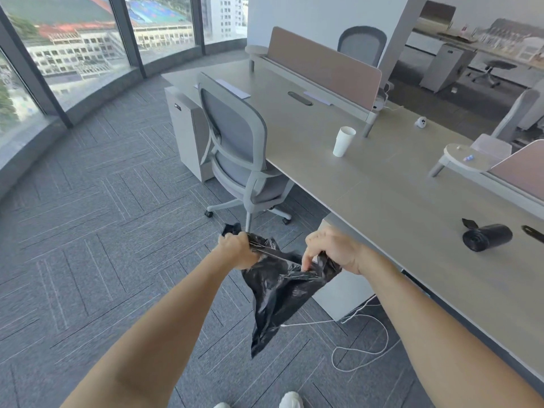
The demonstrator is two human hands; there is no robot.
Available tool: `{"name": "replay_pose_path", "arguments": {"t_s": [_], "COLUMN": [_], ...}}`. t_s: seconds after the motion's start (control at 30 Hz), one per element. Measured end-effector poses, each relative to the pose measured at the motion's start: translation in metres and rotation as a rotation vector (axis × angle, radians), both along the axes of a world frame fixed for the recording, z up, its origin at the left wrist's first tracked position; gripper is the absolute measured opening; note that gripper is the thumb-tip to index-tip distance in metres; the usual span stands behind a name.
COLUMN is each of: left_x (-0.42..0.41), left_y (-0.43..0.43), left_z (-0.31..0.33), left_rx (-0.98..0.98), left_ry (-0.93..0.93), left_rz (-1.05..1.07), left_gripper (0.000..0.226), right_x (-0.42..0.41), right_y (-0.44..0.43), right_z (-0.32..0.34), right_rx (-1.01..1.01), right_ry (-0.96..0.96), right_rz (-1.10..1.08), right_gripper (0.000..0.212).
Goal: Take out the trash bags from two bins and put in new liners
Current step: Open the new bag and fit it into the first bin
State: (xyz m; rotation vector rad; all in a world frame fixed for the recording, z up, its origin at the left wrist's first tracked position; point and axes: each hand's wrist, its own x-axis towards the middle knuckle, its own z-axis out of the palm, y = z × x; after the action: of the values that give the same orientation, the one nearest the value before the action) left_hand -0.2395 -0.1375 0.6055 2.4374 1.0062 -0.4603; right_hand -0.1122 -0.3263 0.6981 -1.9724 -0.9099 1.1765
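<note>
**Grip.** The left grip [238, 250] is closed tight, fingers curled round a bunched edge of the black liner [282, 295], and a tuft of film sticks out of the fist toward 10 o'clock. The right grip [332, 251] pinches the opposite edge between thumb and bent fingers. The film is drawn taut between the two.

**Task item.** The liner hangs limp and apparently empty below both grips. Its tail points to 6 o'clock above the carpet and touches nothing visible. Judged stage: parting the mouth of a fresh liner. No bin is in view.

**Surroundings.**
- The roll of liners [485, 237] lies on its side on the worktop [397, 201] at 3 o'clock.
- A paper cup [343, 141] stands at 1 o'clock, well apart.
- An office chair [244, 148] stands at 12 o'clock.
- A white cable [362, 348] loops on the floor at 5 o'clock.

**Risks.**
- A hard sideways pull on thin film could tear the rim, and a torn liner would fail once loaded.
- The layers may cling, so the pinch could slide off without opening the mouth.
- The loose cable lies near the person's feet, so a step toward 5 o'clock could snag it.
- The roll lies free on its round side, so a knock to the worktop could send it rolling.
</note>
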Motion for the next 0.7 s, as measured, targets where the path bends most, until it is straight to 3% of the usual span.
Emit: {"name": "replay_pose_path", "arguments": {"t_s": [0.07,0.23,0.3,0.33,0.43,0.53,0.63,0.7], "left_x": [-0.001,0.008,0.012,0.012,0.012,0.008,0.004,-0.001], "left_y": [0.004,0.01,0.014,0.016,0.022,0.02,0.016,0.015], "left_z": [-0.002,0.007,0.013,0.016,0.02,0.024,0.024,0.013], "left_rx": [-0.006,0.003,0.08,0.129,0.269,0.38,0.522,0.466], "left_ry": [-0.034,-0.178,-0.177,-0.167,-0.255,-0.348,-0.37,-0.188], "left_rz": [0.098,0.312,0.318,0.312,0.21,0.116,0.053,0.067], "left_gripper": [0.043,0.037,0.047,0.056,0.064,0.064,0.061,0.067], "right_x": [0.012,0.026,0.027,0.026,0.024,0.022,0.029,0.035], "right_y": [-0.004,-0.004,0.0,0.0,0.002,0.002,-0.002,-0.007], "right_z": [-0.013,-0.032,-0.033,-0.034,-0.037,-0.03,-0.031,-0.039], "right_rx": [-0.18,-0.398,-0.47,-0.491,-0.435,-0.348,-0.249,-0.288], "right_ry": [-0.288,-0.585,-0.757,-0.812,-0.928,-1.08,-1.268,-1.287], "right_rz": [0.075,0.122,0.18,0.176,0.114,0.069,-0.033,-0.064], "right_gripper": [0.029,0.024,0.033,0.047,0.095,0.123,0.117,0.103]}}
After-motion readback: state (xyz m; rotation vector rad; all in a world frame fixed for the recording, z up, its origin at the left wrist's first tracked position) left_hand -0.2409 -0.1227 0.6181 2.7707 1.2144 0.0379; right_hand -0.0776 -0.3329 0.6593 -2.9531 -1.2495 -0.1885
